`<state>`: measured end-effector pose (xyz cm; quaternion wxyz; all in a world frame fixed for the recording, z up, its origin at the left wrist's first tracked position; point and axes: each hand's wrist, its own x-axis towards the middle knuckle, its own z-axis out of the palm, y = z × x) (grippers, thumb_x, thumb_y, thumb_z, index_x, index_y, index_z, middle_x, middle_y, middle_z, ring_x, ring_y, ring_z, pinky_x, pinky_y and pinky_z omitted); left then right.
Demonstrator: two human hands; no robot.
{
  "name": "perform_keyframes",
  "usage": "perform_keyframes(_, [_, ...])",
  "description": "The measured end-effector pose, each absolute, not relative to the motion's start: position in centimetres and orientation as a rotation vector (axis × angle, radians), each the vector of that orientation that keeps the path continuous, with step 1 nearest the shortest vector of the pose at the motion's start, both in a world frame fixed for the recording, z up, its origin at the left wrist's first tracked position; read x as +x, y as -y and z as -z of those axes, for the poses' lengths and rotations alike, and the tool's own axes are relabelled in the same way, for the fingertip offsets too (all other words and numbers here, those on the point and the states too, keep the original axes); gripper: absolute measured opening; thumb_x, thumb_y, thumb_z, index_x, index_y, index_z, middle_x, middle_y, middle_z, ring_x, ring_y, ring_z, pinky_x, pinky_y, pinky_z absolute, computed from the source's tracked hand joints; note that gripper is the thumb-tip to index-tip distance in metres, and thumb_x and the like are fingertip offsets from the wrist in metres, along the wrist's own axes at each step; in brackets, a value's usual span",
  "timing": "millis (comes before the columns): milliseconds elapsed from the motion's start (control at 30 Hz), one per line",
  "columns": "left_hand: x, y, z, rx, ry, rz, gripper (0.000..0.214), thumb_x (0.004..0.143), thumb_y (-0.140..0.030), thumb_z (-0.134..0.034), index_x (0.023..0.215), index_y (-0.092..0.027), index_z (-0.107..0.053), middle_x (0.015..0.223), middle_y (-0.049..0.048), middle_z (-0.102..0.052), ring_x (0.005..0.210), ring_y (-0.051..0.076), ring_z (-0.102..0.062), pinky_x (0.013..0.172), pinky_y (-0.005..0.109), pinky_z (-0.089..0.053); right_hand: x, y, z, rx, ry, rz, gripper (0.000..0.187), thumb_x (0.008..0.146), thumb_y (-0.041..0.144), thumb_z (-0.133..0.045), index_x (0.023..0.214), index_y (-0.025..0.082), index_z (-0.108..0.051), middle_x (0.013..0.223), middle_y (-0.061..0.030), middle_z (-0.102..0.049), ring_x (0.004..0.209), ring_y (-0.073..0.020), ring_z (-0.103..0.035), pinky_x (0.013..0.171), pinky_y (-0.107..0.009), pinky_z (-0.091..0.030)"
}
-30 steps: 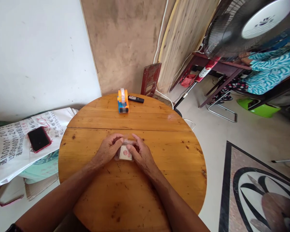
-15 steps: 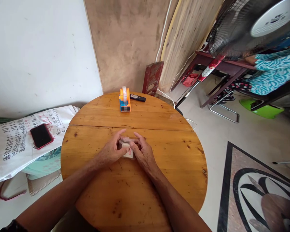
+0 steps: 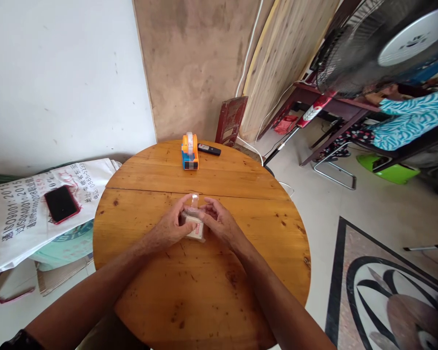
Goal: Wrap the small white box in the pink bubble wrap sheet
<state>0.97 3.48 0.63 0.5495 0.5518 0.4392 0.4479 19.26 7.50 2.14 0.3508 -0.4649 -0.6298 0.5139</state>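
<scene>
Both my hands rest on a round wooden table (image 3: 211,291) around a small pale packet in clear wrap (image 3: 195,228). My left hand (image 3: 170,224) curls round its left side, thumb and forefinger pinching near its top. My right hand (image 3: 219,222) presses its right side with bent fingers. A bit of clear wrap or tape (image 3: 194,198) sticks up between the fingertips. Most of the packet is hidden under my fingers.
An orange and blue tape dispenser (image 3: 189,151) and a black remote (image 3: 209,149) lie at the table's far edge. A dark phone (image 3: 62,204) lies on a printed white sack (image 3: 29,214) to the left. A red chair (image 3: 229,119), a standing fan (image 3: 383,43) and a person in striped blue clothing (image 3: 412,116) are beyond.
My fingers have shifted over the packet, which now sits a little farther from me and more upright. A strip of clear wrap now stands up between my fingertips.
</scene>
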Motion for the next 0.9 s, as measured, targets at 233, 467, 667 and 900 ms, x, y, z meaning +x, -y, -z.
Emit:
perform_keyframes(233, [1.1, -3.5, -0.6, 1.308, -1.001, -1.067, 0.082, 0.080, -0.026, -0.067, 0.150, -0.024, -0.026, 0.119, 0.0089, -0.061, 0.098, 0.020, -0.061, 0.084, 0.033, -0.049, 17.0, -9.2, -2.8, -1.111, 1.471, -1.410, 0.027, 0.068, 0.037, -0.071, 0.086, 0.019, -0.062, 0.083, -0.0019, -0.065, 0.076, -0.0161, -0.060, 0.074, -0.030, -0.050])
perform_keyframes(467, [1.1, -3.3, -0.6, 1.341, -1.094, -1.043, 0.079, 0.080, -0.025, -0.064, 0.150, -0.022, -0.026, 0.126, 0.0102, -0.058, 0.103, 0.021, -0.061, 0.091, 0.036, -0.048, 17.4, -9.1, -2.8, -1.068, 1.486, -1.317, 0.020, 0.073, 0.037, -0.065, 0.067, 0.020, -0.056, 0.063, 0.0039, -0.054, 0.059, -0.0114, -0.049, 0.058, -0.025, -0.042])
perform_keyframes(667, [0.6, -3.3, -0.6, 1.366, -1.121, -1.017, 0.077, 0.082, -0.029, -0.065, 0.149, -0.023, -0.029, 0.119, 0.0091, -0.060, 0.099, 0.021, -0.061, 0.087, 0.036, -0.049, 17.9, -9.0, -2.8, -1.051, 1.557, -1.306, 0.018, 0.075, 0.036, -0.063, 0.069, 0.021, -0.055, 0.065, 0.0018, -0.060, 0.061, -0.0134, -0.054, 0.061, -0.026, -0.046])
perform_keyframes(900, [0.5, -3.7, -1.0, 1.259, -1.078, -1.001, 0.076, 0.079, -0.033, -0.068, 0.146, -0.019, -0.033, 0.110, 0.0081, -0.058, 0.093, 0.020, -0.060, 0.082, 0.034, -0.049, 18.0, -7.8, -3.6, -1.051, 1.728, -1.167, 0.011, 0.077, 0.029, -0.059, 0.071, 0.020, -0.058, 0.066, 0.0016, -0.060, 0.061, -0.0132, -0.055, 0.060, -0.025, -0.045])
